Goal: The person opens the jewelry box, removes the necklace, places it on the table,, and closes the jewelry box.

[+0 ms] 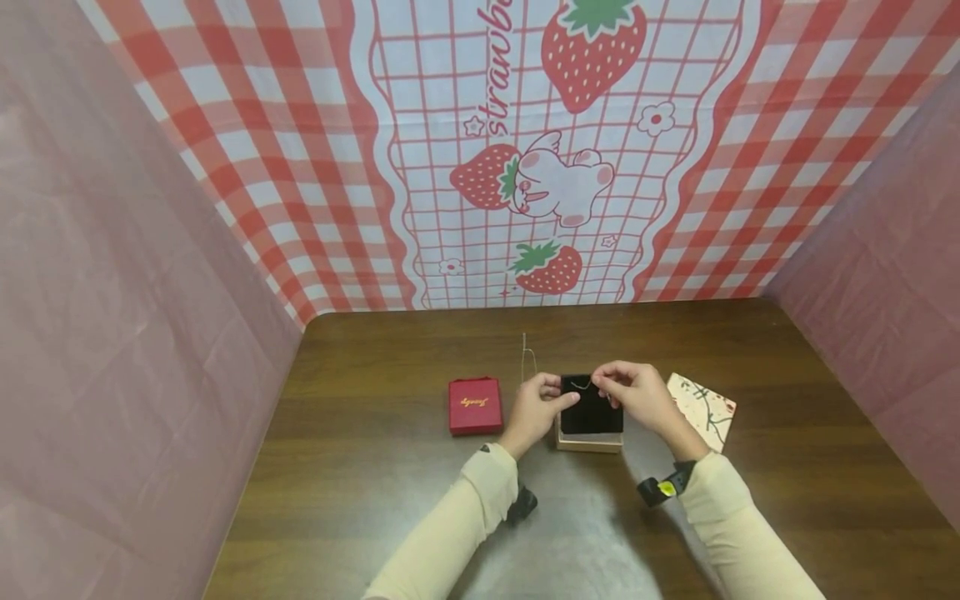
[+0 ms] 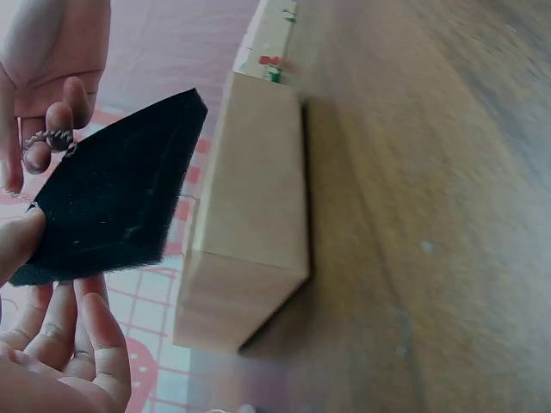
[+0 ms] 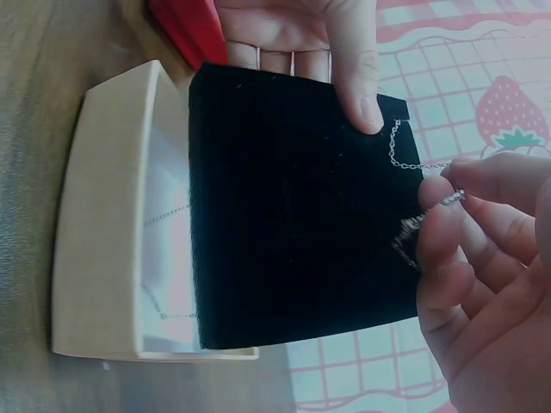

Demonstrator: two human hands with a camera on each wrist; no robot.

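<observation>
A black velvety pad (image 1: 596, 417) is held at a tilt just above an open tan box (image 1: 588, 447). My left hand (image 1: 534, 410) grips the pad at its left side, thumb on the upper face and fingers underneath. At the opposite corner, my right hand (image 1: 637, 398) pinches a silver chain necklace (image 3: 413, 165) between thumb and fingertips. One stretch of the chain runs to the pad's corner, while a thicker part hangs by the fingers. Inside the box (image 3: 96, 224), thin chain strands show against the white interior in the right wrist view; the pad hides the rest.
Left of the hands stands a red box (image 1: 475, 407) with gold lettering. A cream lid with a floral print (image 1: 701, 410) lies to the right, by the right forearm. A thin pale strand (image 1: 523, 354) lies beyond the left hand. Cloth walls border the wooden table (image 1: 360, 500).
</observation>
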